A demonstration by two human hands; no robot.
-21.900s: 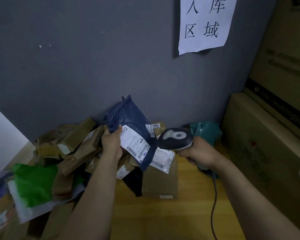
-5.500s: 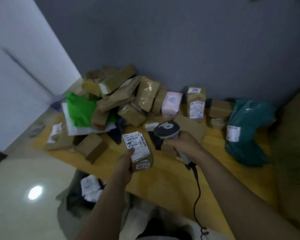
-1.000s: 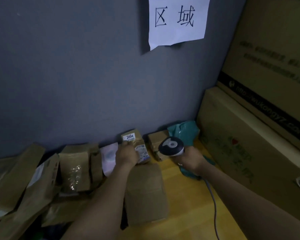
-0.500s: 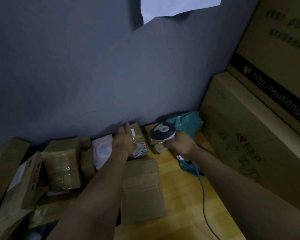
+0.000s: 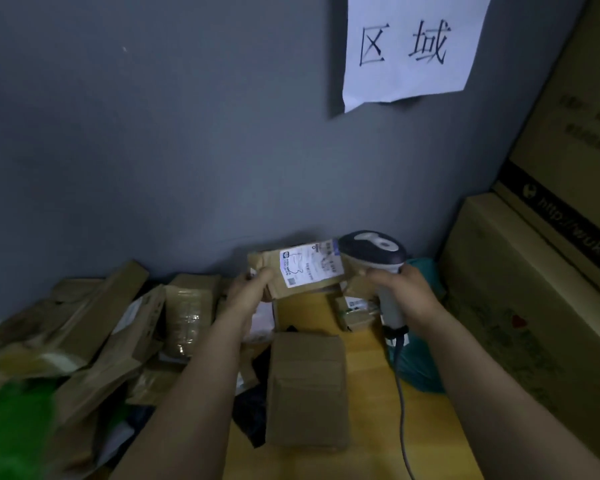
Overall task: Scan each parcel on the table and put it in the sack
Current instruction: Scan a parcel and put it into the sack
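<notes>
Lifted off the table (image 5: 368, 445) since half a second before: small brown parcel (image 5: 302, 275), then standing by the grey wall, now held in the air with its white label (image 5: 309, 268) turned toward the camera. Noted at far left: blurred green bag (image 5: 11, 427), then a heap of brown parcels (image 5: 94, 327) leaning toward the wall. Gripped the small brown parcel at its left end with the left hand (image 5: 250, 292), fingers curled over the edge. Seen flat on the table below it: plain brown box (image 5: 307, 386). Held just right of the label, whether touching the parcel could not be told: scanner (image 5: 371, 252), handle wrapped by the right hand (image 5: 406, 292), cable (image 5: 400, 410) hanging down. Farther right: teal bag (image 5: 420, 368), then stacked large cartons (image 5: 534, 306).
</notes>
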